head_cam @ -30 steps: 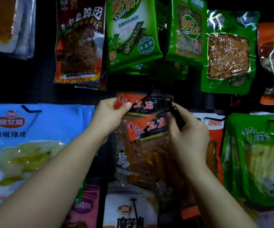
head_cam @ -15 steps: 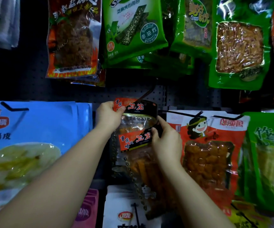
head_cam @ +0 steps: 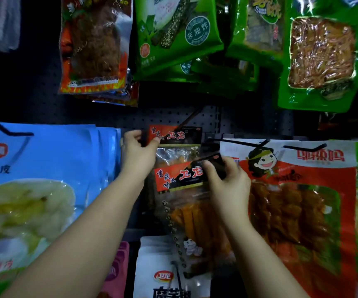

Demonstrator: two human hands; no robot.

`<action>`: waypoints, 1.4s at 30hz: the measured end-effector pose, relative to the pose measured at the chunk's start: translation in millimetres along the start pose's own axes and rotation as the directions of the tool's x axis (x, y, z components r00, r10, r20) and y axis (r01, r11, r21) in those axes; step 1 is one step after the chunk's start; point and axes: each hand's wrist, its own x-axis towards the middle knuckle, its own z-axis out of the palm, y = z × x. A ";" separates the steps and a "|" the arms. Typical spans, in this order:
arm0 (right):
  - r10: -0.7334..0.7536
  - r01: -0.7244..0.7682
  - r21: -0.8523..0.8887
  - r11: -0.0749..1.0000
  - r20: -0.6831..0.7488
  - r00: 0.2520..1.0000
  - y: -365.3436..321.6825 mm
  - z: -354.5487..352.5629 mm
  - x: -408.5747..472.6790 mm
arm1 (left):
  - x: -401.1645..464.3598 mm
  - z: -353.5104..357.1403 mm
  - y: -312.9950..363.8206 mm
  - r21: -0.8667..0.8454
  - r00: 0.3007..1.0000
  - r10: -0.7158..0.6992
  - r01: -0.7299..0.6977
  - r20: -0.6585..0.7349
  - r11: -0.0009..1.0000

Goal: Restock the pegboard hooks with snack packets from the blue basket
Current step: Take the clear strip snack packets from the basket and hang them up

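Two clear snack packets with red-and-black headers overlap at the middle of the dark pegboard (head_cam: pixel 169 117). The rear packet (head_cam: pixel 175 136) sits higher, and my left hand (head_cam: pixel 138 153) pinches its top left corner. The front packet (head_cam: pixel 186 203), showing orange strips, hangs lower. My right hand (head_cam: pixel 225 183) pinches its black top right corner. A black hook (head_cam: pixel 187 119) slants out of the board just above the rear packet. The blue basket is out of view.
Blue packets (head_cam: pixel 42 168) hang at the left and a red cartoon-face packet (head_cam: pixel 298 201) at the right, both close to my hands. Green packets (head_cam: pixel 178 35) and a brown-red packet (head_cam: pixel 94 46) hang above. White packets (head_cam: pixel 165 269) hang below.
The view has moved closer to the board. My right hand has slid a little further right along the front packet's top edge. My left hand keeps its pinch on the rear packet.
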 end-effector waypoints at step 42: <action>-0.205 0.212 0.052 0.976 -0.114 0.972 -82.5 -33.3 25.2 | -61.4 -31.6 66.7 -0.201 0.940 0.243 -0.197 0.241 0.960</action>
